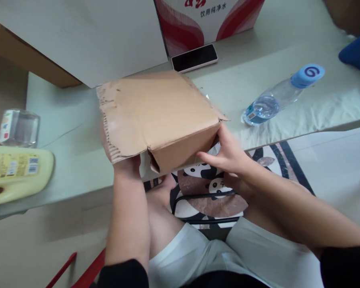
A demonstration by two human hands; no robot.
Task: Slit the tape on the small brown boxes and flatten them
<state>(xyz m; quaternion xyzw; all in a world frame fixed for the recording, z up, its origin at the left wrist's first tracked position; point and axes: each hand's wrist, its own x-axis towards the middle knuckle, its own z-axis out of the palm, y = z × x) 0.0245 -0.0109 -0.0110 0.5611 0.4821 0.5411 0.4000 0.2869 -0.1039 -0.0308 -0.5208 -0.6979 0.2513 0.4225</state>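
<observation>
Head view: gripping a brown cardboard box [168, 108] over the near edge of the covered table [72, 172], clasping its left end, under the ragged flap [120, 136], with the partly hidden left hand [128, 163], and pinching its right near corner with the right hand [228, 154]; seeing a yellow jug [43, 172] to the left, a water bottle [265, 106] to the right, and, farther back, a phone-like device [195, 58] near a red-and-white carton [210, 26]

From where I stand, the carton [210, 26] beyond the right-hand fingers [225, 136] is marked "饮用纯净水" beneath cropped red characters [195, 3]. Bottle cap [301, 80], right of them: purple looped emblem [312, 72]. Jug label [10, 166], left: print illegible.
</observation>
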